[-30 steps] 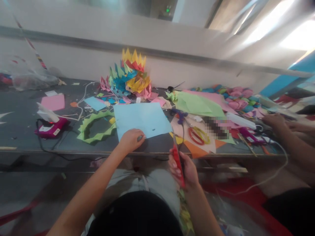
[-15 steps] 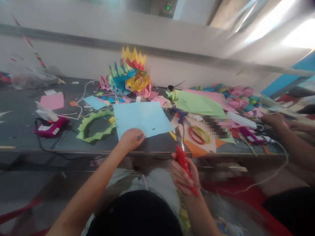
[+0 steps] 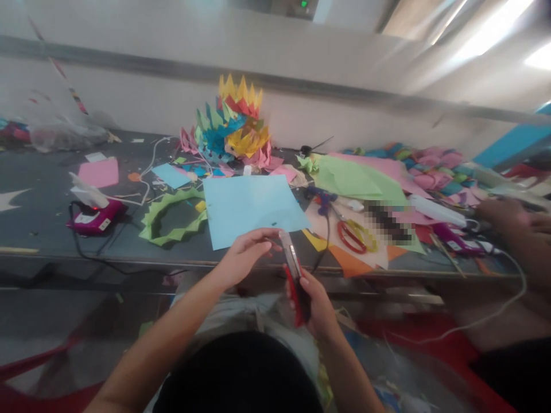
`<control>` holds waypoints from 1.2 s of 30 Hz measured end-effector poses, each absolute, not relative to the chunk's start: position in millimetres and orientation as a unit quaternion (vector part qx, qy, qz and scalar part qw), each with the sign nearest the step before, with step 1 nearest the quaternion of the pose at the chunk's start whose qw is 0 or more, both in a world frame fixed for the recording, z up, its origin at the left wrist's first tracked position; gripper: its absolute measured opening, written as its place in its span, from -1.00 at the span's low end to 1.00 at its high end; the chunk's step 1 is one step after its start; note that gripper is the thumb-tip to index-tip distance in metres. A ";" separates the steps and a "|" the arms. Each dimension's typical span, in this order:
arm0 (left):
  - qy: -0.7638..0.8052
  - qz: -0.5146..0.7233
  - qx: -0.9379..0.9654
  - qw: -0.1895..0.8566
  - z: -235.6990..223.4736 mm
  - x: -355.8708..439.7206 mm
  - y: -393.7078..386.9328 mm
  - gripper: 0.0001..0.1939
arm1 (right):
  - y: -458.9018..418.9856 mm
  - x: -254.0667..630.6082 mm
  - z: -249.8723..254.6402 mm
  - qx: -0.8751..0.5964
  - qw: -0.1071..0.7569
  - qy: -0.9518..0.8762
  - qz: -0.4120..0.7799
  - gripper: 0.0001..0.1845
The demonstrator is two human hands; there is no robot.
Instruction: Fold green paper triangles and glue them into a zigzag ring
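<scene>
Gripping the red-handled tool low on its handle, the right hand leaves the upper metal part exposed, seemingly so that the left hand can get at the tip. The right fingers are closed around the handle; the left fingers are loosely bent and partly open beside the tip. Whether they touch it, or have hold of anything small, I cannot tell. Both hands meet over the front edge of the table, probably to keep the tool near the body and in easy view.

The tool is raised just in front of the light blue sheet, its exact type unclear. Its tip points away from the person and slightly left; its long axis slants back from there, toward the right palm. The sheet lies flat, wider from side to side than it is deep, perhaps placed centrally for easy reach. The green zigzag paper ring is close to its left edge; the red-and-yellow-handled scissors and blue glue gun lie to its right.
</scene>
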State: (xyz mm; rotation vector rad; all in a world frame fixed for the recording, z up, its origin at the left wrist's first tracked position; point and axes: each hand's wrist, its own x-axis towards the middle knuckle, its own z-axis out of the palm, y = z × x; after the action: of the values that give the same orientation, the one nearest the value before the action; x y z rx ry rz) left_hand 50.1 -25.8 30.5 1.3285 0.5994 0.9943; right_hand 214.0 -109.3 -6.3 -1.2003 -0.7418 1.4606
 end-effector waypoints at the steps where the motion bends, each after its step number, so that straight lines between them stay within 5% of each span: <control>1: 0.262 0.432 0.570 0.648 33.1 49.9 -27.3 -0.70 | -109.3 213.3 -6.2 -0.506 0.525 -0.312 0.609 -0.57; 36: 0.256 0.393 0.435 0.769 37.7 36.9 -36.6 -0.80 | -111.8 212.9 -8.1 -0.504 0.557 -0.313 0.582 -0.65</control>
State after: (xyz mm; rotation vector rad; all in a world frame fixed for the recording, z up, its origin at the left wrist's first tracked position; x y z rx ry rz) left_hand 36.9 -36.6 37.7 0.9432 0.5550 0.8536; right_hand 212.9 -111.8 -8.1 -1.1886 -0.7391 1.3738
